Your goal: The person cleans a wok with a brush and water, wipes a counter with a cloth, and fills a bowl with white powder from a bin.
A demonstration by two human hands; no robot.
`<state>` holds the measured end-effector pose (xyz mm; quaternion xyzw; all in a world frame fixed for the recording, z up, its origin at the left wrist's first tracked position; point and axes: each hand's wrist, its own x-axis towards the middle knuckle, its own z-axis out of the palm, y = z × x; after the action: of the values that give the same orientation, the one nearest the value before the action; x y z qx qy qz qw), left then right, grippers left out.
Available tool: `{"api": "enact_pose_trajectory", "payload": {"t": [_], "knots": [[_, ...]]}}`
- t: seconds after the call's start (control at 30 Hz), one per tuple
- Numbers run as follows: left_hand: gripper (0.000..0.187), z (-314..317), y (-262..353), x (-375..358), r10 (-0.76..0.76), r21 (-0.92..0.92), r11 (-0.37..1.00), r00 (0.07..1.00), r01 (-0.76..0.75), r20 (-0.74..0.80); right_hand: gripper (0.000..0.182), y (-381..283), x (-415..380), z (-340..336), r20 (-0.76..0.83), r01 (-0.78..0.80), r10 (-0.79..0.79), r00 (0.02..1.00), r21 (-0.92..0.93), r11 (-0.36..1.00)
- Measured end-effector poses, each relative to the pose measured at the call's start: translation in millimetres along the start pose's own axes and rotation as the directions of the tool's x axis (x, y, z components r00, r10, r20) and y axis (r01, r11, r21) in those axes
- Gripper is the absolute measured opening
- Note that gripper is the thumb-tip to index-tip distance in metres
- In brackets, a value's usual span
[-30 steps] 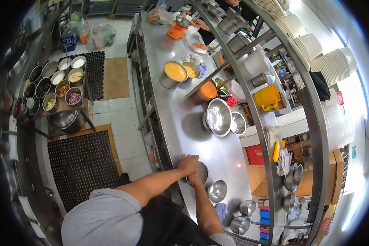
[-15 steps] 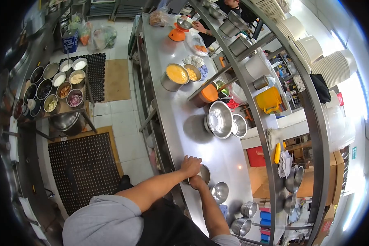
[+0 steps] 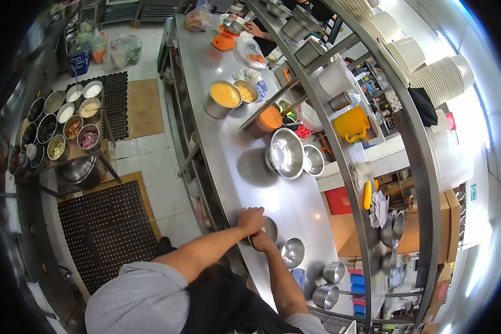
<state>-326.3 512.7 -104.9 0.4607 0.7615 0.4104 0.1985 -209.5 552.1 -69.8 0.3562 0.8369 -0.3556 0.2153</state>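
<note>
Commercial kitchen, white-tiled floor, with tall grey metal shelving along the right side. Long stainless-steel worktable runs the length of the view; black perforated rubber mat lies on the floor to its left. On the steel, farther off: deep steel pot of yellow liquid, large shiny steel mixing bowl. Nearer: round grey steel bowl, close to the table's left edge and partly covered by the hands. Left hand lies across its far-left side, fingers bent; right hand is at the near side of the rim, fingers hidden. Grip: cannot tell how tightly either hand closes, or whether anything is held inside; contents not legible. Smaller empty-looking steel bowl sits just beside, with crumpled blue cloth beyond it. Handling note (judgement): hold the base flat, press evenly from both sides, and work slightly farther in from the edge so the bowl cannot tip or slide. Orientation: mouth faces up; outline appears round, so no long axis is assigned; its central axis looks roughly vertical.
</note>
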Motion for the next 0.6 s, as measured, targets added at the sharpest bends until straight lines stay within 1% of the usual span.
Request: {"api": "enact_pose_trajectory", "payload": {"t": [0.03, 0.07, 0.1, 0.13, 0.17, 0.2, 0.23, 0.27, 0.3, 0.33, 0.37, 0.4, 0.43, 0.47, 0.5, 0.53, 0.57, 0.6], "knots": [[0.026, 2, -4, 2, -0.001, -0.059, 0.998, 1.0, 0.001, 0.0, 0.042, 5, 2, 2, -0.003, -0.004, 0.004, 1.0, 0.003, 1.0], [0.028, 5, -7, 2, -0.002, -0.117, 0.993, 1.0, 0.002, 0.002, 0.041, 12, 7, 5, -0.129, 0.151, -0.164, 0.978, -0.108, 0.983], [0.028, 9, -10, 4, 0.003, -0.114, 0.993, 1.0, -0.002, 0.009, 0.039, 20, 13, 8, -0.232, 0.283, -0.336, 0.913, -0.234, 0.93], [0.029, 11, -14, 5, -0.013, -0.196, 0.981, 1.0, 0.013, 0.004, 0.039, 27, 24, 8, -0.238, 0.28, -0.332, 0.913, -0.227, 0.933], [0.03, 14, -18, 6, -0.029, -0.274, 0.961, 1.0, 0.028, 0.001, 0.038, 34, 39, 4, -0.231, 0.234, -0.271, 0.934, -0.175, 0.956], [0.03, 12, -19, 7, -0.024, -0.266, 0.964, 1.0, 0.027, 0.011, 0.037, 37, 48, 0, -0.22, 0.186, -0.209, 0.953, -0.119, 0.975], [0.033, 8, -19, 10, -0.035, -0.26, 0.964, 0.996, 0.054, 0.079, 0.037, 34, 48, -5, -0.226, 0.183, -0.203, 0.953, -0.107, 0.977], [0.036, 4, -19, 13, -0.045, -0.254, 0.964, 0.988, 0.083, 0.15, 0.035, 32, 45, -9, -0.245, -0.004, -0.054, 0.968, -0.227, 0.974], [0.036, 1, -21, 17, -0.041, -0.25, 0.965, 0.985, 0.083, 0.169, 0.033, 34, 41, -13, -0.279, -0.194, 0.099, 0.955, -0.336, 0.922], [0.038, -2, -22, 22, -0.08, -0.232, 0.963, 0.968, 0.137, 0.238, 0.031, 44, 41, -14, -0.216, -0.172, 0.074, 0.973, -0.478, 0.862], [0.041, -3, -23, 24, -0.118, -0.209, 0.959, 0.942, 0.19, 0.315, 0.028, 44, 31, -16, -0.276, -0.284, 0.175, 0.945, -0.43, 0.857], [0.043, -1, -28, 26, -0.09, -0.156, 0.978, 0.954, 0.139, 0.286, 0.026, 45, 28, -16, -0.218, -0.273, 0.189, 0.957, -0.471, 0.839], [0.045, 3, -33, 28, -0.057, -0.1, 0.991, 0.962, 0.086, 0.267, 0.023, 45, 26, -14, -0.151, -0.22, 0.163, 0.975, -0.55, 0.805], [0.045, -3, -31, 27, -0.076, -0.084, 0.991, 0.957, 0.103, 0.282, 0.02, 47, 26, -10, -0.077, -0.159, 0.142, 0.987, -0.618, 0.77], [0.045, -11, -24, 26, -0.095, -0.066, 0.991, 0.952, 0.119, 0.292, 0.018, 48, 36, -10, 0.068, -0.043, 0.105, 0.992, -0.601, 0.798], [0.045, -11, -21, 25, -0.115, -0.056, 0.989, 0.952, 0.136, 0.284, 0.017, 56, 40, -2, 0.095, 0.078, -0.027, 0.995, -0.593, 0.801], [0.044, -11, -20, 25, -0.135, -0.044, 0.987, 0.954, 0.152, 0.268, 0.015, 65, 52, 3, 0.326, 0.45, -0.313, 0.892, -0.707, 0.546], [0.044, -12, -18, 24, -0.132, -0.026, 0.989, 0.946, 0.146, 0.296, 0.015, 73, 61, 11, 0.337, 0.518, -0.407, 0.849, -0.681, 0.517]]}}
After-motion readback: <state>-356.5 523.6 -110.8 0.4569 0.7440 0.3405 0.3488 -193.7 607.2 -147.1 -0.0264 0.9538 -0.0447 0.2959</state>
